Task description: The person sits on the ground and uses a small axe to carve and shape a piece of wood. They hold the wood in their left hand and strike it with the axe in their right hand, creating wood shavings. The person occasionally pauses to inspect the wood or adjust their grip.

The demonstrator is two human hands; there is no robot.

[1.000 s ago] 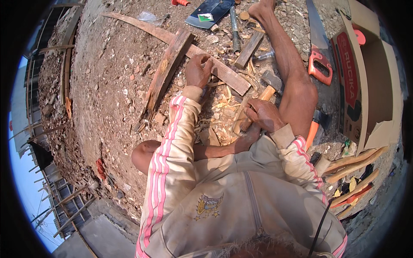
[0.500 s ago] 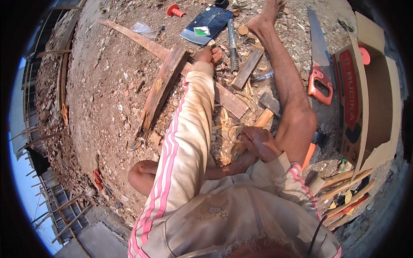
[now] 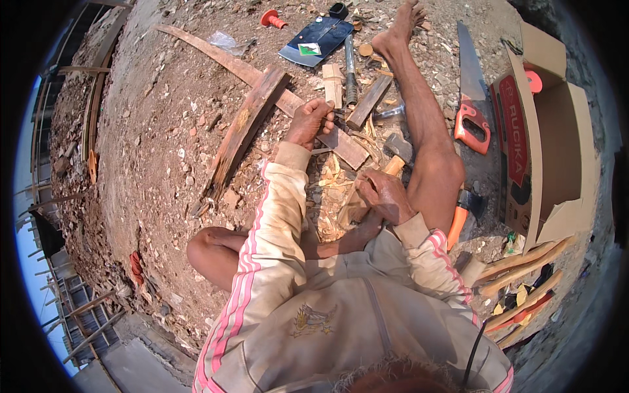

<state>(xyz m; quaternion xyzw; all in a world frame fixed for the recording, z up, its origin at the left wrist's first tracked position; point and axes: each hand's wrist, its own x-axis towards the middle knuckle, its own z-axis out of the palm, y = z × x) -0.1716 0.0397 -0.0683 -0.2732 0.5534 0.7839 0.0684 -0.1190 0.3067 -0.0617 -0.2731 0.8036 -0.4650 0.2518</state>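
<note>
My left hand (image 3: 313, 122) is curled closed above the flat board (image 3: 343, 147), its fingertips close to the lower end of a short pale wooden piece (image 3: 333, 84); what it grips is unclear. My right hand (image 3: 386, 194) is closed over a pale piece of wood (image 3: 351, 209) beside my bent leg, its grip partly hidden. A hammer head (image 3: 398, 147) with a wooden handle (image 3: 393, 167) lies just beyond that hand. A thick dark timber (image 3: 239, 141) crosses the board on the left. A dark wood offcut (image 3: 369, 101) and a metal bar (image 3: 350, 69) lie ahead.
A blue-black flat blade (image 3: 298, 52), a red plastic piece (image 3: 272, 19) and a plastic bag (image 3: 229, 44) lie farther forward. Right of my leg are a handsaw (image 3: 472, 78), an orange-handled axe (image 3: 460, 223), an open cardboard box (image 3: 565, 164) and several sticks (image 3: 521, 262). Rubble edges the left.
My left hand reached forward, then drew back a little. The short pale wooden piece now shows fully just beyond it. My right hand stays over the wood by my leg.
</note>
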